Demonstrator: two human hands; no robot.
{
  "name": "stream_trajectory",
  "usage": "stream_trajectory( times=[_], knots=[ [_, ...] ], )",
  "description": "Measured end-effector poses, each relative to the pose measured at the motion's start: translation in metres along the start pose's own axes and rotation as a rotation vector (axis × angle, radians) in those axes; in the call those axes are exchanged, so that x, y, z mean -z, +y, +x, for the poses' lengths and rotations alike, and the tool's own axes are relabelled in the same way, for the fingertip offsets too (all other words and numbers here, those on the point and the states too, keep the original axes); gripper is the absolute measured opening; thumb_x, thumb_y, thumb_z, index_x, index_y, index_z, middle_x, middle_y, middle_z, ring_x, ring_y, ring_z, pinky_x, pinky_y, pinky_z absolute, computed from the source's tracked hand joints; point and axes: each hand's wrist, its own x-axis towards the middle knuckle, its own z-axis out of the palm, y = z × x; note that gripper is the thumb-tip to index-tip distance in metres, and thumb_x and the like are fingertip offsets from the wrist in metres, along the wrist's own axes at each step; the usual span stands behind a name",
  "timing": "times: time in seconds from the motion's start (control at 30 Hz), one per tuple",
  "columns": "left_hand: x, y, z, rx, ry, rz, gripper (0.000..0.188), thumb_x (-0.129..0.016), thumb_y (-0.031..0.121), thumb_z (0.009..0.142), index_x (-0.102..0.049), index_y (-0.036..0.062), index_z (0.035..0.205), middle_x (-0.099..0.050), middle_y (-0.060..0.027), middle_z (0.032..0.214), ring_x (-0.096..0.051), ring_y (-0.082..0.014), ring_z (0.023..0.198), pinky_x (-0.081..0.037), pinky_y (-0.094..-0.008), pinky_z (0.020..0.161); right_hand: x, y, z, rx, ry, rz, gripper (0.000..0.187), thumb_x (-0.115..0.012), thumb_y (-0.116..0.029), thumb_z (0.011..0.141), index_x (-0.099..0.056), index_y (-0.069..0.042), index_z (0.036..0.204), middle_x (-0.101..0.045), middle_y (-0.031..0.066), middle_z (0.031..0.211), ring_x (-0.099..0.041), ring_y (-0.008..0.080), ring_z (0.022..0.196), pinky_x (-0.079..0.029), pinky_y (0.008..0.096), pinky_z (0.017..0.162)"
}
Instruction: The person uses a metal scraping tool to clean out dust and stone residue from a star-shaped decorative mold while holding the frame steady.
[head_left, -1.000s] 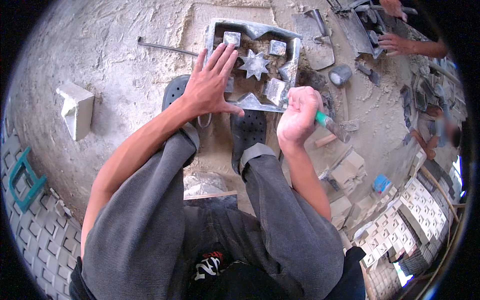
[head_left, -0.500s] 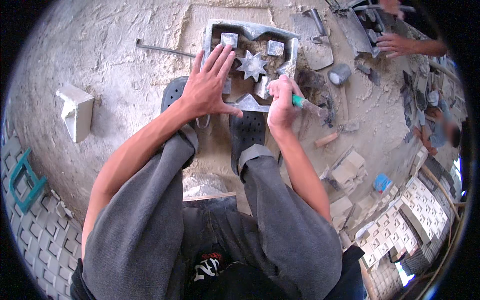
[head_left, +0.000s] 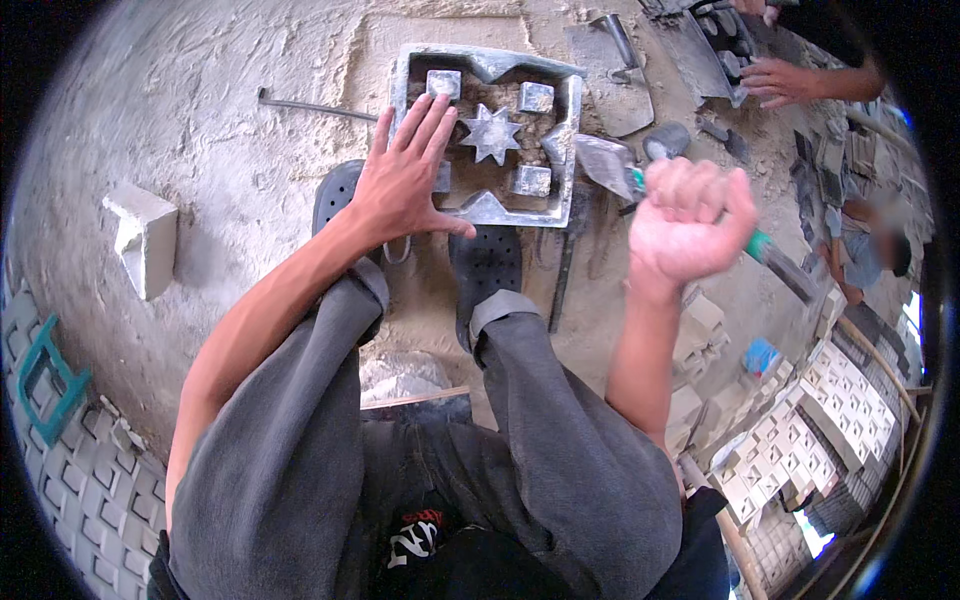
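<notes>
A grey metal mould [head_left: 487, 216] lies on the dusty ground in front of my feet. Inside it stand a star-shaped core [head_left: 491, 134] and several square blocks [head_left: 535, 97], with loose pale powder between them. My left hand [head_left: 402, 185] rests over the mould's left side, fingers stretched out and thumb at the near edge. Off to the right of the mould, my right hand [head_left: 692, 222] is raised in a fist round a green-handled trowel [head_left: 606, 164]. The trowel's flat blade points left toward the mould, and a narrow grey end sticks out past the fist on the right.
A shovel [head_left: 622, 95] and a grey cylindrical head [head_left: 666, 140] lie beyond the mould. A thin metal bar [head_left: 315, 106] and a white block [head_left: 142, 240] are at left. Another person's hand [head_left: 780, 82] works over a second mould at the upper right. Patterned blocks [head_left: 850, 400] stand stacked at right.
My right hand has lifted away from the mould's near right corner and swung to the right with the trowel, uncovering the square block there. My left hand stays on the mould's left side.
</notes>
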Motion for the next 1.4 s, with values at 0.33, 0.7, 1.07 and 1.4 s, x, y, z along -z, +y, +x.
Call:
stream_trajectory(
  times=[0.33, 0.7, 1.07, 1.4],
  knots=[
    [0.001, 0.001, 0.001, 0.001, -0.011, 0.007, 0.145, -0.067, 0.085, 0.047, -0.016, -0.0041, 0.149, -0.017, -0.0177, 0.158, -0.011, -0.0327, 0.147, -0.006, -0.0540, 0.118, 0.039, 0.097, 0.005, -0.160, -0.185, -0.236, 0.040, -0.046, -0.018, 0.091, -0.031, -0.009, 0.055, -0.031, 0.0005, 0.054, -0.026, 0.0109, 0.044, -0.023, 0.0299, 0.043],
    [0.003, 0.005, 0.003, 0.008, -0.012, 0.019, 0.145, -0.068, 0.084, 0.046, -0.018, -0.0040, 0.149, -0.017, -0.0175, 0.158, -0.012, -0.0326, 0.147, -0.009, -0.0562, 0.117, 0.036, 0.104, -0.001, -0.185, -0.380, -0.400, 0.039, -0.049, -0.022, 0.088, -0.035, -0.007, 0.055, -0.033, 0.0009, 0.052, -0.030, 0.0105, 0.046, -0.024, 0.0286, 0.045],
    [0.000, 0.000, -0.002, -0.002, 0.009, 0.014, 0.144, -0.068, 0.084, 0.047, -0.017, -0.0036, 0.149, -0.016, -0.0176, 0.158, -0.012, -0.0329, 0.147, -0.009, -0.0563, 0.117, 0.018, 0.070, 0.012, -0.089, -0.480, -0.180, 0.041, -0.046, -0.021, 0.090, -0.033, -0.008, 0.053, -0.031, -0.0015, 0.051, -0.029, 0.0099, 0.045, -0.024, 0.0288, 0.044],
    [0.001, -0.002, -0.002, 0.003, 0.011, 0.025, 0.143, -0.064, 0.087, 0.048, -0.020, -0.0048, 0.149, -0.019, -0.0168, 0.157, -0.012, -0.0309, 0.147, -0.007, -0.0549, 0.117, 0.020, 0.069, 0.014, -0.194, -0.444, -0.134, 0.039, -0.048, -0.018, 0.090, -0.037, -0.004, 0.056, -0.035, -0.0019, 0.053, -0.030, 0.0077, 0.047, -0.022, 0.0278, 0.045]
  ],
)
